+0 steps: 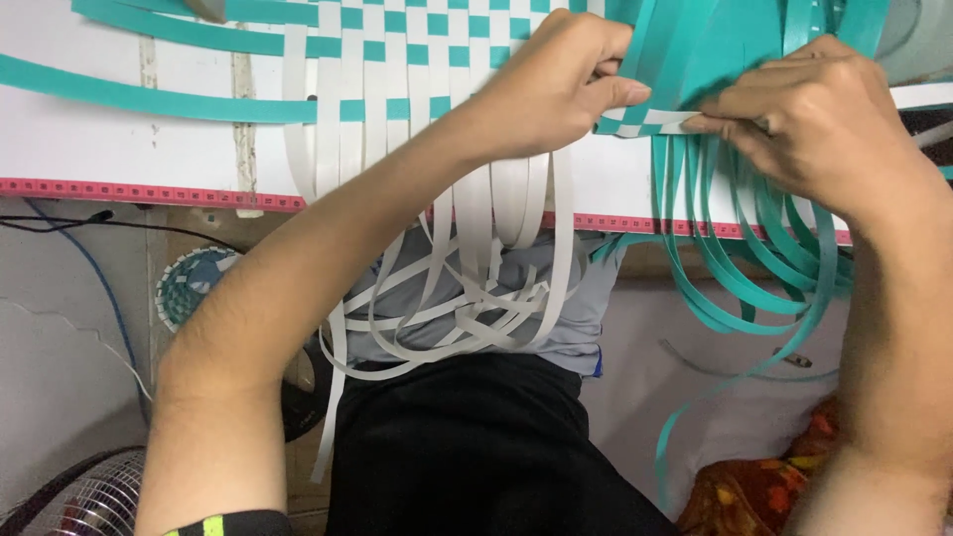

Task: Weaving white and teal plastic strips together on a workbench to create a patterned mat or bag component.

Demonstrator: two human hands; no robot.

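Note:
A flat weave of white and teal plastic strips (397, 60) lies on a white board (119, 149) in front of me. My left hand (556, 84) pinches the weave's right edge with thumb and fingers. My right hand (814, 124) grips a white strip (650, 119) at the same spot, fingertips almost touching the left thumb. Loose white strip ends (467, 288) hang over the board's near edge onto my lap. A bundle of loose teal strips (754, 268) curves down under my right hand.
A pink measuring tape (149, 192) runs along the board's near edge. A small woven basket (189, 283) sits on the floor at left, with a blue cable (104, 288) and a fan grille (84, 501). Patterned orange cloth (754, 491) lies at lower right.

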